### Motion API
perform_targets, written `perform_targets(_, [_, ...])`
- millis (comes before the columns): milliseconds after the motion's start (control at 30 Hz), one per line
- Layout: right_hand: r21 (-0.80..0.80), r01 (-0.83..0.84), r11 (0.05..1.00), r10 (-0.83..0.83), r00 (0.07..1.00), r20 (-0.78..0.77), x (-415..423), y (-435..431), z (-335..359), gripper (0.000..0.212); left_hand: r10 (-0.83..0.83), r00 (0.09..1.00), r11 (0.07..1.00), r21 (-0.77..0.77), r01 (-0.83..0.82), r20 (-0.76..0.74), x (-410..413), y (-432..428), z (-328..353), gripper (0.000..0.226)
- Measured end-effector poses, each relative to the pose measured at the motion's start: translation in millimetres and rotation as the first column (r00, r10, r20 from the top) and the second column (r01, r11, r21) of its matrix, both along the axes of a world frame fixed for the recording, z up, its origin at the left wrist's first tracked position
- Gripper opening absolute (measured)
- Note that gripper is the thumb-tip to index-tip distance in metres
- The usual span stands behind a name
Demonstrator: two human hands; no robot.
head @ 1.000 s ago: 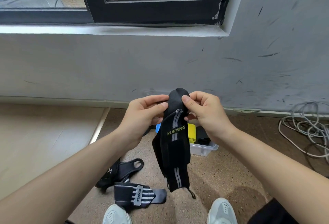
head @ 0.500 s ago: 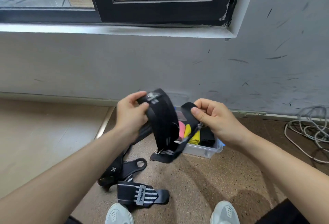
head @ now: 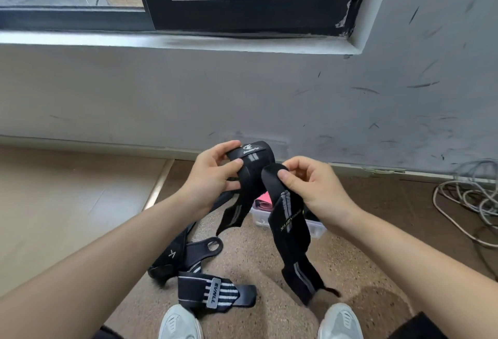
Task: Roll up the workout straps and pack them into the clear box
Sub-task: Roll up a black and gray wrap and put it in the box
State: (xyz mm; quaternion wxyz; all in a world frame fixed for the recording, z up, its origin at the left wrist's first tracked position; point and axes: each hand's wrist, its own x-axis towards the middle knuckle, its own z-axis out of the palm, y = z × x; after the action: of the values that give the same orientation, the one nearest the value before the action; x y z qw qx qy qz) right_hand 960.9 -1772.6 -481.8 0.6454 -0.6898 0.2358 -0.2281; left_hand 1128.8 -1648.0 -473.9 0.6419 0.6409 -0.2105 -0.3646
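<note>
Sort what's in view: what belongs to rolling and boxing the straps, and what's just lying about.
Belongs to the job:
left hand, gripping the logo strap
right hand, pinching the XUEYING strap
clear box
striped strap and black K strap, on the floor

Just lying about:
white cable coil by the wall
window
grey shoes

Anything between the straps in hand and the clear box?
Nothing visible. Left hand and right hand hold black straps over the clear box on the floor; no lid shows on it. A pink roll lies inside; the straps hide much of the box.
</note>
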Motion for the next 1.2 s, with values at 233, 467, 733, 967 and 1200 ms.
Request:
perform_targets(233, [-0.001,0.106,0.994,-0.106,0.994,-0.029,6.0,5.5,-10.7,0.006,-0.091,0.995,0.995,-0.027,0.092,0.045,-13.9,1.8,-8.6,0.045])
perform_targets(467, [-0.128,0.229,0.965,-0.232,0.973,-0.014,3.6,-0.7,-5.2,0.007,-0.213,0.966,0.975,-0.025,0.219,0.148,-12.7,-3.4,8.0,0.046])
perform_targets(733, [0.052,0.236,0.970,-0.236,0.972,0.000,8.9,-10.0,2.2,0.020,-0.321,0.929,0.942,-0.039,0.333,0.182,-2.3,-9.6,22.2,0.043])
perform_targets(967, [0.128,0.129,0.983,-0.127,0.992,-0.019,7.0,-27.1,21.9,0.013,-0.318,0.899,0.933,-0.070,0.353,0.302,1.3,-19.5,39.2,0.048])
perform_targets(1200, [0.090,0.046,0.995,-0.040,0.997,-0.063,2.0,-33.7,21.1,0.030,-0.325,0.909,0.935,-0.055,0.350,0.262,-1.0,-24.4,36.8,0.050])
